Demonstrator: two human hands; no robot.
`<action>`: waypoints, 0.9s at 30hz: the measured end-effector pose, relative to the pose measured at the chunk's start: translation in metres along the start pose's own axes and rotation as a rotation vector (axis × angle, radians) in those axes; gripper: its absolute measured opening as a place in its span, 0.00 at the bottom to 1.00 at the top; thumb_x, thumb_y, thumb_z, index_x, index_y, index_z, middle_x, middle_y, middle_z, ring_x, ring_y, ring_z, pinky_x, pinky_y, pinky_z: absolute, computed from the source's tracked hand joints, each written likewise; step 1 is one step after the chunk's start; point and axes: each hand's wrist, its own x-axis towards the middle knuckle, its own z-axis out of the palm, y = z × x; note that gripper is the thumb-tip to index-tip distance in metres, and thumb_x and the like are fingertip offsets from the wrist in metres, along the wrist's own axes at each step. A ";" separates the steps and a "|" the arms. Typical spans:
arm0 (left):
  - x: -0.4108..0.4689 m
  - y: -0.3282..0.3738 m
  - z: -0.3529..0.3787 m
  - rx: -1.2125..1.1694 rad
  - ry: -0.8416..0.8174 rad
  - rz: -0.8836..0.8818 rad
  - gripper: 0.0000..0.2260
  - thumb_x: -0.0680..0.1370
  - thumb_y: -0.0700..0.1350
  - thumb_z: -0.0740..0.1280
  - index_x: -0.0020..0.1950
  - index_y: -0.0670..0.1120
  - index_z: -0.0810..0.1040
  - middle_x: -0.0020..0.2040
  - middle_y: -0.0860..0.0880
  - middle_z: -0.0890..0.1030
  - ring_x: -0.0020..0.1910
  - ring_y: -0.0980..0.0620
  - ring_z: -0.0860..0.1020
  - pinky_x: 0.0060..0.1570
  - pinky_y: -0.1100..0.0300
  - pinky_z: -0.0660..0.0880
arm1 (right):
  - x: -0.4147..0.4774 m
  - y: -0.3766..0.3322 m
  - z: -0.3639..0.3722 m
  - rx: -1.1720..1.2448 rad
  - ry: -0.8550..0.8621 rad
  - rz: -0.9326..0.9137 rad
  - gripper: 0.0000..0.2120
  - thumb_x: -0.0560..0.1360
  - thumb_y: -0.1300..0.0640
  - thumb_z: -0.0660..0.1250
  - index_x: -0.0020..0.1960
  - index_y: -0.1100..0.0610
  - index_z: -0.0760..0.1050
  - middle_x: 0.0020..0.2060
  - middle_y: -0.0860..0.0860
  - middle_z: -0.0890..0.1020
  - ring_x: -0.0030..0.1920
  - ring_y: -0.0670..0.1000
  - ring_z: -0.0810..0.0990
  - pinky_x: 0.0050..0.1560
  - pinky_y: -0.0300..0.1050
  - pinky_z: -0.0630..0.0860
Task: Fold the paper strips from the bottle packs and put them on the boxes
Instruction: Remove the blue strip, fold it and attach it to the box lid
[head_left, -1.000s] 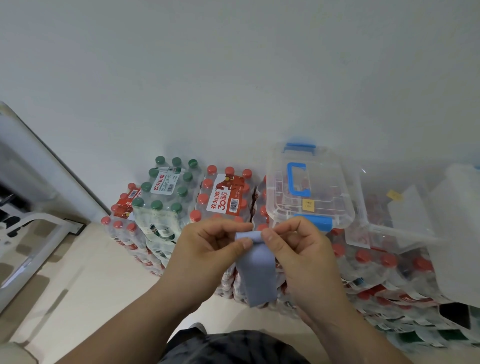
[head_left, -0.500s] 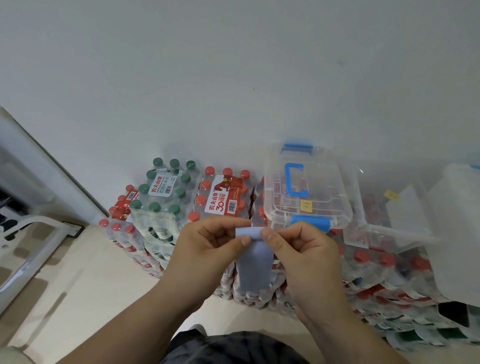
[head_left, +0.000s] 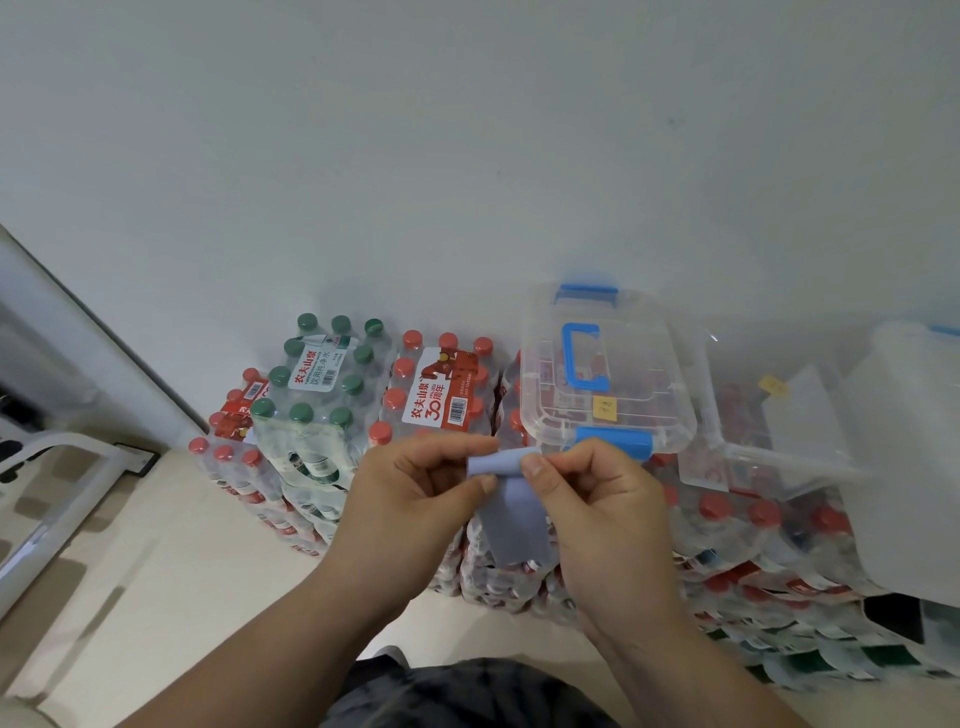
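The pale beige floor (head_left: 130, 571) carries stacks of shrink-wrapped water-bottle packs (head_left: 306, 483) against the white wall (head_left: 467, 156); a white metal frame (head_left: 67, 467) stands left.

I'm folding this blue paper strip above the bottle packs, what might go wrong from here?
The left hand and right hand pinch only the top of the paper strip; its hanging end may crease crooked. If it slips, it could drop among the bottle packs below. The clear box has a plastic lid, so the strip may slide off.
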 end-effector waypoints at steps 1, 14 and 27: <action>0.000 0.000 0.000 -0.006 0.004 -0.001 0.14 0.74 0.30 0.71 0.53 0.46 0.86 0.45 0.49 0.88 0.48 0.49 0.85 0.50 0.59 0.82 | 0.000 -0.001 0.000 0.012 -0.003 0.001 0.07 0.75 0.55 0.73 0.39 0.53 0.80 0.36 0.52 0.84 0.40 0.55 0.83 0.44 0.51 0.83; 0.000 0.006 0.001 -0.112 0.001 -0.015 0.12 0.67 0.44 0.74 0.49 0.43 0.87 0.44 0.47 0.87 0.46 0.47 0.85 0.48 0.56 0.83 | -0.001 -0.005 -0.003 0.122 -0.059 0.035 0.05 0.67 0.50 0.75 0.40 0.50 0.81 0.41 0.52 0.87 0.44 0.52 0.87 0.48 0.49 0.85; -0.004 0.004 -0.003 -0.172 0.034 -0.041 0.12 0.68 0.38 0.75 0.51 0.44 0.85 0.46 0.45 0.87 0.48 0.45 0.85 0.50 0.55 0.83 | -0.001 -0.004 0.000 0.111 -0.071 0.048 0.04 0.71 0.58 0.75 0.40 0.54 0.81 0.40 0.49 0.87 0.44 0.51 0.86 0.49 0.50 0.85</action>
